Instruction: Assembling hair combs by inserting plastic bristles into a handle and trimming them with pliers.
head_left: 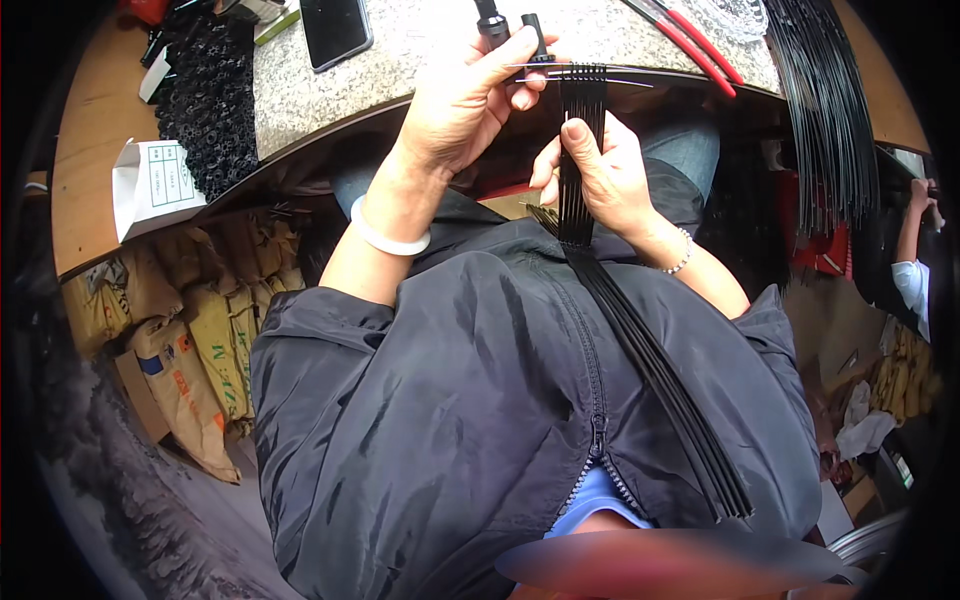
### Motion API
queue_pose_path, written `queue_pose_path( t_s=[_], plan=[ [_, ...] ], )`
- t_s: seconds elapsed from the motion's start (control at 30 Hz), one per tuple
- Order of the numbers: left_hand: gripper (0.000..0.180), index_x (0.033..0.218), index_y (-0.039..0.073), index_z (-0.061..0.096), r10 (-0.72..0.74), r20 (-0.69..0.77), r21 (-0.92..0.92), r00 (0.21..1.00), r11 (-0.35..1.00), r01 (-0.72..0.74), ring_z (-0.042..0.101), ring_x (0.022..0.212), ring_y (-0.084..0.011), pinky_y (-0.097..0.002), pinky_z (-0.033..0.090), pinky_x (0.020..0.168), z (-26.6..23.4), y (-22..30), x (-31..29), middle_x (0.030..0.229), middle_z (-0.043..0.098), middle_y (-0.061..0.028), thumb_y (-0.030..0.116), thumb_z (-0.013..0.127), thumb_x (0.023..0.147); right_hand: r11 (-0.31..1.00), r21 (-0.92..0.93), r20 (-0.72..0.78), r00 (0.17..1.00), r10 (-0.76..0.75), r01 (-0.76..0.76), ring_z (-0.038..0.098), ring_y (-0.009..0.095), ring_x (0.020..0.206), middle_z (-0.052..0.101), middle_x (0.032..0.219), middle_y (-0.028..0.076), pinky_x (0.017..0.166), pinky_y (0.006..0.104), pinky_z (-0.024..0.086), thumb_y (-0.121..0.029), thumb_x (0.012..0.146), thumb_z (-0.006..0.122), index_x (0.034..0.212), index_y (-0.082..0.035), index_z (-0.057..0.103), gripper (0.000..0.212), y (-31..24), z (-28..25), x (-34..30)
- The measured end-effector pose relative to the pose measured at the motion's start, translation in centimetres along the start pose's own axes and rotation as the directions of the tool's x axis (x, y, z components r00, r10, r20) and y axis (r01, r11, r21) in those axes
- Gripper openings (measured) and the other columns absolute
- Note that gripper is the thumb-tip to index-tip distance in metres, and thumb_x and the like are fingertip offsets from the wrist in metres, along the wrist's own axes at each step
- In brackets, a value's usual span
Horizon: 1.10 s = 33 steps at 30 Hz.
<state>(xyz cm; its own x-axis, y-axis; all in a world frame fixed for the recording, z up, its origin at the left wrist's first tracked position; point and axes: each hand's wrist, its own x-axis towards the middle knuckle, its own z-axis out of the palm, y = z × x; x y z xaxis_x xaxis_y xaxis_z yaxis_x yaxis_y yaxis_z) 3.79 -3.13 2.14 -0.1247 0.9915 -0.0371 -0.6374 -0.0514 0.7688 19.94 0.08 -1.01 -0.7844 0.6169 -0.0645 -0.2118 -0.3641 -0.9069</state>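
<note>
My right hand (612, 185) grips a flat row of thin black strands (583, 100), with the thumb across its front. Their long tails run down over my dark jacket. Across the top of the row lie two thin metal rods (630, 83), one above the other. My left hand (460, 110) is closed at the rods' left ends, thumb and fingers pinched around them. A short black cylinder (533, 32) stands right behind its fingertips; whether the hand touches it I cannot tell. A second black cylindrical piece (491, 25) is just left of it.
A speckled stone tabletop (410, 60) carries a phone (335, 32) and red-handled pliers (700, 45). Small black parts (215, 95) are heaped at left beside a white box (160, 185). More black strands (825, 120) hang off the right side. Sacks (180, 370) stand below left; another person's arm (910, 240) shows far right.
</note>
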Motion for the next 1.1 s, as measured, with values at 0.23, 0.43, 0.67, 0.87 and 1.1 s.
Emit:
queue_pose_path(
  t_s=[0.23,0.43,0.67,0.87,1.1],
  plan=[
    [0.024,0.102,0.0,0.058,0.026,-0.011,0.117,1.0,0.993,-0.025,0.052,0.068,-0.0062,-0.0183,0.043,0.057,-0.6,-0.4,0.1,0.092,0.062,-0.0052,0.018,0.062,0.086,1.0,-0.005,0.016,1.0,0.003,-0.003,0.059,0.015,0.049,0.061,0.067,0.012,0.047,0.0218,0.048,-0.036,0.091,0.047,0.103,-0.002,0.044,0.037,0.1,-0.2,0.1],
    [0.023,0.099,0.0,0.06,0.028,0.013,0.172,1.0,0.985,-0.029,0.051,0.066,-0.0055,-0.0181,0.041,0.057,0.1,-0.2,-0.3,0.085,0.061,-0.0034,0.018,0.062,0.085,1.0,-0.001,0.01,1.0,0.017,-0.017,0.059,0.014,0.049,0.061,0.066,0.012,0.047,0.0218,0.048,-0.036,0.091,0.047,0.103,-0.002,0.044,0.036,-0.1,-0.2,0.2],
    [0.031,0.105,-0.004,0.058,0.059,-0.035,0.219,0.998,0.974,-0.05,0.057,0.07,-0.0096,-0.0187,0.046,0.061,0.0,-0.6,-0.7,0.084,0.062,-0.0058,0.021,0.06,0.087,0.999,0.016,0.022,0.999,0.037,-0.037,0.058,0.014,0.049,0.061,0.066,0.012,0.046,0.0218,0.048,-0.034,0.092,0.047,0.103,-0.002,0.044,0.034,-0.4,-0.3,0.3],
    [0.044,0.121,-0.007,0.046,0.073,-0.009,0.06,0.997,0.996,-0.072,0.061,0.082,-0.0112,-0.022,0.052,0.076,-0.5,-1.6,-1.6,0.107,0.06,-0.0143,0.024,0.053,0.09,0.999,-0.013,0.022,0.999,0.033,-0.033,0.058,0.014,0.048,0.061,0.066,0.012,0.046,0.0218,0.048,-0.033,0.092,0.047,0.104,-0.003,0.044,0.033,-0.5,-0.5,0.3],
    [0.031,0.109,-0.007,0.056,0.04,-0.045,-0.063,0.998,0.997,-0.043,0.062,0.076,-0.0134,-0.0248,0.05,0.075,-0.3,-1.5,-1.4,0.083,0.064,-0.012,0.014,0.059,0.086,0.999,0.012,0.029,0.999,0.032,-0.033,0.057,0.014,0.047,0.06,0.064,0.012,0.046,0.0215,0.047,-0.032,0.092,0.048,0.106,-0.002,0.043,0.033,-0.6,-0.1,0.4]
  ],
)
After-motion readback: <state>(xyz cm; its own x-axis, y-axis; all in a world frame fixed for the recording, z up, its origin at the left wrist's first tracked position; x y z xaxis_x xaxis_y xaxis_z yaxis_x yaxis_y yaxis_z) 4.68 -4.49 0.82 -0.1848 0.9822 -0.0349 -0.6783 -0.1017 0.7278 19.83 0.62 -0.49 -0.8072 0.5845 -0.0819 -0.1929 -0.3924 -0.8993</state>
